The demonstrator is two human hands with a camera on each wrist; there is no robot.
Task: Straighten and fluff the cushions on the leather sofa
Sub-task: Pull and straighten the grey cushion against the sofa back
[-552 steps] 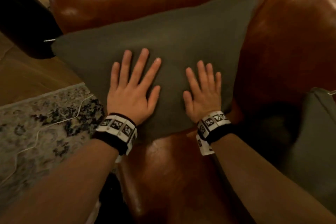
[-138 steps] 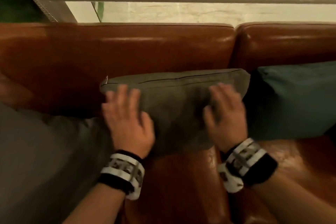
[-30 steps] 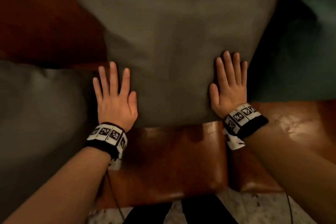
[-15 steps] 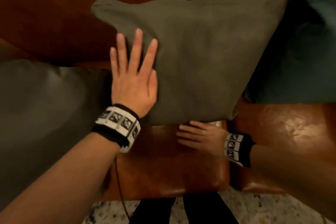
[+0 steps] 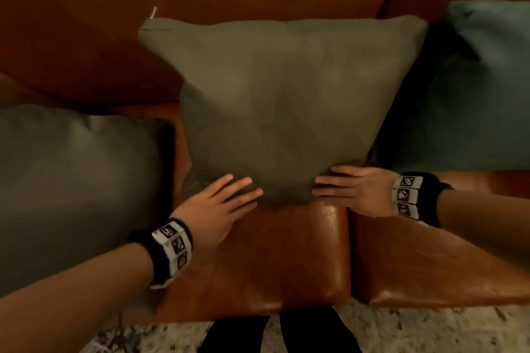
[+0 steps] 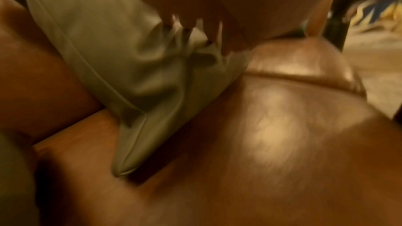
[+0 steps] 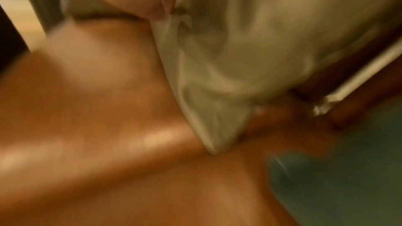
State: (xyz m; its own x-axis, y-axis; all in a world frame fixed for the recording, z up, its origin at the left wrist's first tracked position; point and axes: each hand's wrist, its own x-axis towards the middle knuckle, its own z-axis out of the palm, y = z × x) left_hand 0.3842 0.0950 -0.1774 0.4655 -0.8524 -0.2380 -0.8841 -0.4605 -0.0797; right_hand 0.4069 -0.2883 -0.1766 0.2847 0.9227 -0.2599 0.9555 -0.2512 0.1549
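Observation:
An olive-grey cushion point(image 5: 281, 100) stands tilted against the back of the brown leather sofa point(image 5: 258, 261), its lower edge on the seat. My left hand point(image 5: 220, 203) lies with straight fingers against the cushion's lower left edge. My right hand point(image 5: 344, 186) presses its straight fingers sideways into the lower right edge. The blurred left wrist view shows fingertips point(image 6: 191, 23) denting the cushion's fabric point(image 6: 121, 61). In the blurred right wrist view the cushion point(image 7: 250, 49) creases beside the hand.
A second grey cushion point(image 5: 71, 186) sits on the seat at the left. A teal cushion point(image 5: 464, 89) leans at the right. A patterned rug point(image 5: 415, 329) lies below the sofa's front edge, with my dark legs point(image 5: 286, 335) standing on it.
My left hand dropped from the cushion's upper left face to its lower left edge. My right hand rose from the seat to the lower right edge. The cushion's base is squeezed narrower.

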